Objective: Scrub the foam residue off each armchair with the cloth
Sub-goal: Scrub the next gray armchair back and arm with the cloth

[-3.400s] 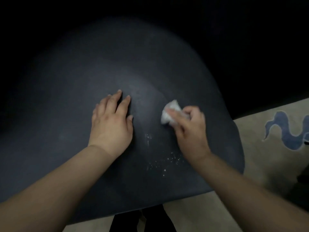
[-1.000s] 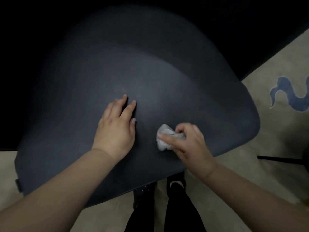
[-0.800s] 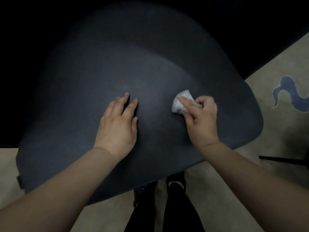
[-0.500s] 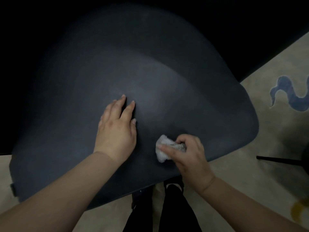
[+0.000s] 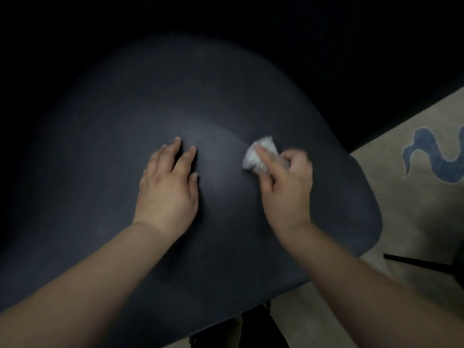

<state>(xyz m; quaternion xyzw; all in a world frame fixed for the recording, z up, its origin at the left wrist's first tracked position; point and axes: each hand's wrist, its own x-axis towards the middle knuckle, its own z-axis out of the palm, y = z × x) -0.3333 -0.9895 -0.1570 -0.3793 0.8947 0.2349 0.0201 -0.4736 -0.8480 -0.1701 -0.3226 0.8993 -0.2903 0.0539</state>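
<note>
A dark grey armchair (image 5: 105,151) with a rounded, smooth surface fills most of the view. My left hand (image 5: 168,189) rests flat on it near the middle, fingers straight. To its right, my right hand (image 5: 286,187) grips a small crumpled white cloth (image 5: 256,156) and presses it against the chair's surface. The hand and cloth are slightly blurred. No white foam specks show on the lit part of the chair.
A beige rug (image 5: 416,207) with a blue wavy pattern (image 5: 431,154) lies to the right. A thin black chair leg (image 5: 416,262) crosses the rug at the right edge. Dark trouser legs (image 5: 261,332) show below the chair's near edge. The background is dark.
My right hand has swept the cloth from the chair's near edge up and away, to the right of my left hand. The foam specks seen earlier are gone. My left hand has stayed put.
</note>
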